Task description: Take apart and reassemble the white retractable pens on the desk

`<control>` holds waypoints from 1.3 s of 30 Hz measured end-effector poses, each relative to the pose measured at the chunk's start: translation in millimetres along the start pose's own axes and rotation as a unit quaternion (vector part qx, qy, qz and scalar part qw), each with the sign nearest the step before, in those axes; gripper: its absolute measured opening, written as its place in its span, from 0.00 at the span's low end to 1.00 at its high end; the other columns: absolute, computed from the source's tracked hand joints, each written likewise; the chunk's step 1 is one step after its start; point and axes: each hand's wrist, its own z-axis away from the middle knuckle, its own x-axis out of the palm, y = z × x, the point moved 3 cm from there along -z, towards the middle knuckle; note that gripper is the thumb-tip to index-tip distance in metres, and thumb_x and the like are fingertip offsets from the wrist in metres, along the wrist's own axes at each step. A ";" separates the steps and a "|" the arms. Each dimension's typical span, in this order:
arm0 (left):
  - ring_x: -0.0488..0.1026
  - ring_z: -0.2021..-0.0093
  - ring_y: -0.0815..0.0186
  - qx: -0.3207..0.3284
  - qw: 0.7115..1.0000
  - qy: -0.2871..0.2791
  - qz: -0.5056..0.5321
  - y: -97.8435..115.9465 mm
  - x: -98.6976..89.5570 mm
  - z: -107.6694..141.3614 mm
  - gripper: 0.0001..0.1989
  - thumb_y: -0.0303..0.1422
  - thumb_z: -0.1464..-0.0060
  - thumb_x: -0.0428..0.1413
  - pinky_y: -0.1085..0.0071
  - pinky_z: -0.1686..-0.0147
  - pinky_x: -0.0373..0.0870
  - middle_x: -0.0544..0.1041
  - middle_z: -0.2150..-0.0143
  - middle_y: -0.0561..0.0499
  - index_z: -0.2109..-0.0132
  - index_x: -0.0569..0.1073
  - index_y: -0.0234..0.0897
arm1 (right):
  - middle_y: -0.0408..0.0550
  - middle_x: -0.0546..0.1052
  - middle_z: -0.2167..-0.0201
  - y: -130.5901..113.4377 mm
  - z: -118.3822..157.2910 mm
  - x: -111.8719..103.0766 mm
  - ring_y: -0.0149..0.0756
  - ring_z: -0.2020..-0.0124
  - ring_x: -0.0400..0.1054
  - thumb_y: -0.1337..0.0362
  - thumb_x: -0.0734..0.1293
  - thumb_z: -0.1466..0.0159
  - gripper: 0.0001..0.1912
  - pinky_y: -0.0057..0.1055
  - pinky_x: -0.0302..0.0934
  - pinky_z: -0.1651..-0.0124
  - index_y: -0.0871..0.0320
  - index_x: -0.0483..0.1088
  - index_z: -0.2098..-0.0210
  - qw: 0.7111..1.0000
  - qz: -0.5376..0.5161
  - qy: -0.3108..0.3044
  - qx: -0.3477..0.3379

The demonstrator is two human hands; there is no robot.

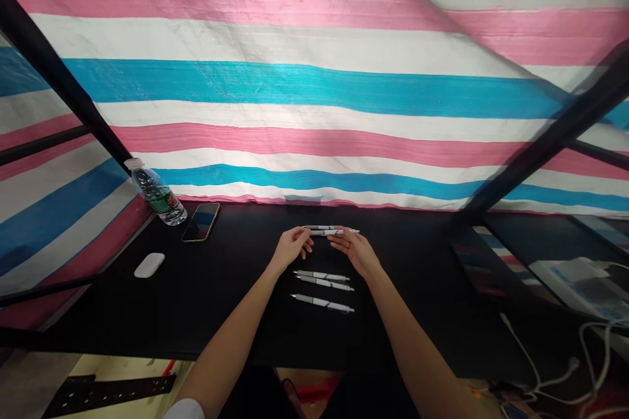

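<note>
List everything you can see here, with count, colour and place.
Loose pens: three, white and grey, on the table between the forearms
Pens at the hands: two visible, white and grey, at the fingertips
Bottle: one, clear with green-and-red label, far left
Phone: one, dark screen, right of the bottle
Small rounded case: one, white, left
Table: one, black, under these
Striped sheeting: pink, white and blue, behind and at the sides; pieces uncountable
Frame bars: several, black, both sides
Cables: several, white, lower right
Perforated strip: one, black, below the table, lower left
Left hand: one, bare, beside the far pens
Right hand: one, bare, opposite
</note>
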 end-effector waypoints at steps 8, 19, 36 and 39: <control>0.71 0.75 0.70 0.044 0.999 -0.015 0.004 1.9 1.0 0.6 0.21 0.45 0.52 0.61 0.77 0.82 0.67 0.72 0.71 0.49 0.59 0.73 0.31 | 0.51 0.80 0.63 -0.3 -0.3 -1.7 0.41 0.58 0.76 0.53 0.71 0.43 0.16 0.35 0.70 0.54 0.58 0.76 0.62 1.000 0.012 0.001 -0.007; 0.70 0.75 0.70 0.046 0.999 -0.019 -0.014 1.1 0.5 0.2 0.21 0.47 0.50 0.59 0.77 0.83 0.66 0.72 0.71 0.49 0.63 0.73 0.31 | 0.51 0.80 0.64 -0.9 0.1 -1.7 0.42 0.58 0.76 0.52 0.70 0.42 0.16 0.34 0.70 0.56 0.58 0.76 0.61 1.000 0.024 0.009 -0.006; 0.63 0.82 0.73 0.036 0.995 0.073 -0.055 2.2 -10.1 -2.1 0.19 0.47 0.46 0.52 0.77 0.85 0.54 0.69 0.77 0.53 0.66 0.74 0.34 | 0.38 0.59 0.80 -20.1 -3.4 -11.5 0.31 0.78 0.58 0.56 0.61 0.38 0.11 0.37 0.65 0.57 0.52 0.62 0.75 0.971 -0.203 0.041 -0.116; 0.62 0.82 0.73 0.063 0.979 0.103 -0.162 2.5 -16.0 -1.8 0.17 0.43 0.44 0.50 0.75 0.80 0.58 0.69 0.79 0.54 0.68 0.75 0.35 | 0.40 0.57 0.79 -23.4 -0.7 -13.3 0.32 0.77 0.57 0.49 0.56 0.35 0.18 0.35 0.64 0.63 0.53 0.60 0.76 0.963 -0.235 0.028 -0.132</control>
